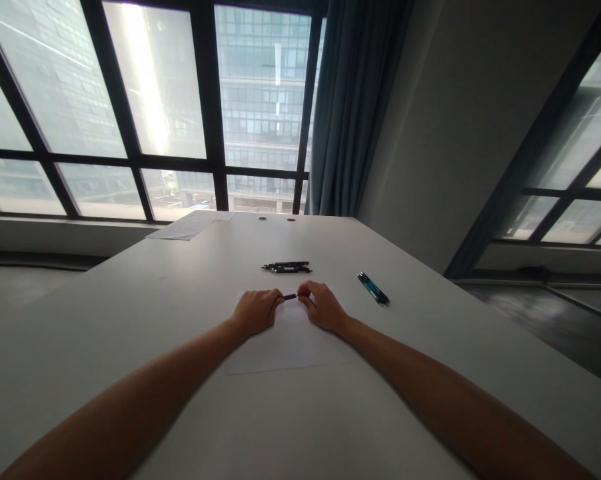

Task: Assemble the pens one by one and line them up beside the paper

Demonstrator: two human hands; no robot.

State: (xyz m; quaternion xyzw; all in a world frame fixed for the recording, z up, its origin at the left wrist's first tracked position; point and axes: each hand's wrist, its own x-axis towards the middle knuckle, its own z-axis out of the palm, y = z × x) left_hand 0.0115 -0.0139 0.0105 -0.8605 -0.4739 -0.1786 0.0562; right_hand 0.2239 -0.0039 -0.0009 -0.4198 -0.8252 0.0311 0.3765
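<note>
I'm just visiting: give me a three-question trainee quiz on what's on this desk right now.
1. True or false: both hands grip one black pen.
2. What lies under the left hand and right hand: A) a sheet of paper, B) a keyboard, C) a tray?
3. Which pens lie farther to the person's right: the black pens or the blue-green pens?

Key: 1 true; 2 A; 3 the blue-green pens.
</note>
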